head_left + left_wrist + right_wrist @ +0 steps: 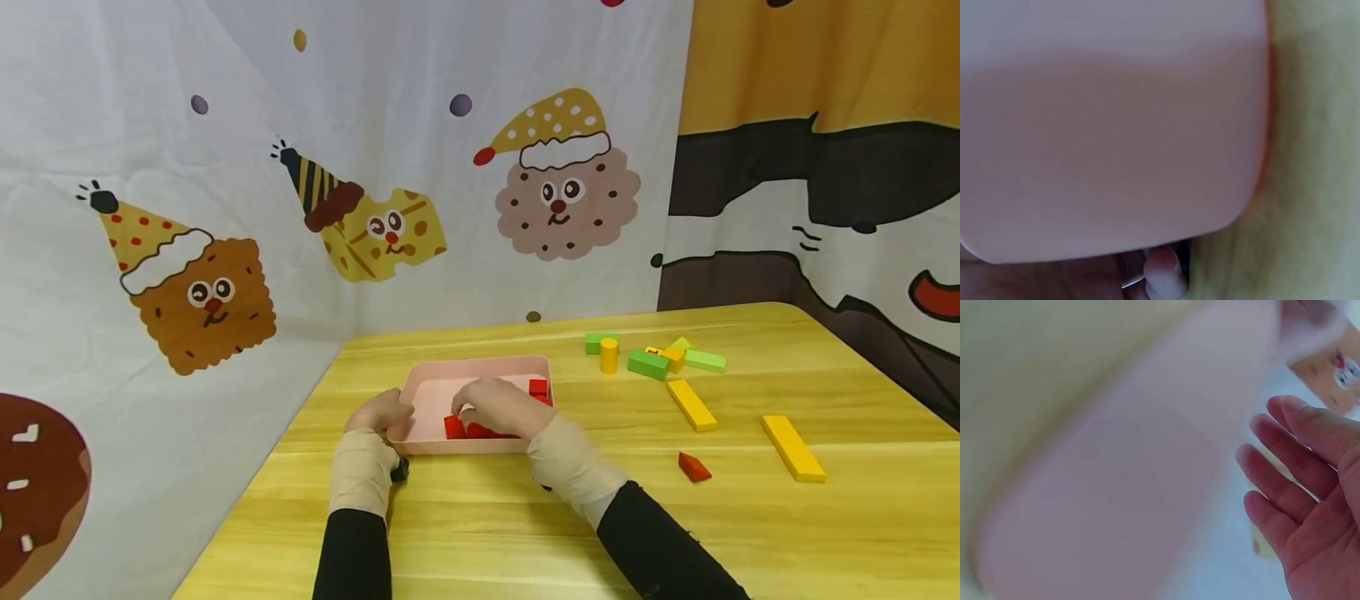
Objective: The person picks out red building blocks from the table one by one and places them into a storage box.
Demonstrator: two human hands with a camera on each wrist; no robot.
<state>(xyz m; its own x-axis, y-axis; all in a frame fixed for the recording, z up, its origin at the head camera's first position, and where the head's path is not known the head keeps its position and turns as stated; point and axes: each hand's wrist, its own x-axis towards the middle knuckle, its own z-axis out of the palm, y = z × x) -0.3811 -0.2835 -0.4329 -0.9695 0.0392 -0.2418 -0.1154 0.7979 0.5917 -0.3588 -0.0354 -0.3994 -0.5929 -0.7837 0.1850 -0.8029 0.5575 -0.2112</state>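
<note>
A shallow pink tray [465, 447] sits on the wooden table, with several red blocks [454, 427] along its near side and a red cube [538, 387] by its right wall. My left hand [378, 410] grips the tray's left end, thumb over the rim. From the left wrist, the tray wall [1116, 156] fills most of the view and fingertips [1163, 272] show at its edge. Over the red blocks inside the tray is my right hand [498, 406], which hides part of them. In the right wrist view its fingers [1282, 494] are loosely extended, nothing visible between them.
Right of the tray lie a red triangular block [693, 467] and two long yellow blocks, one nearer [793, 449] and one farther [692, 406]. Behind them are a yellow cylinder [609, 357], a green block [648, 364] and several others. A printed curtain [420, 108] hangs behind the table.
</note>
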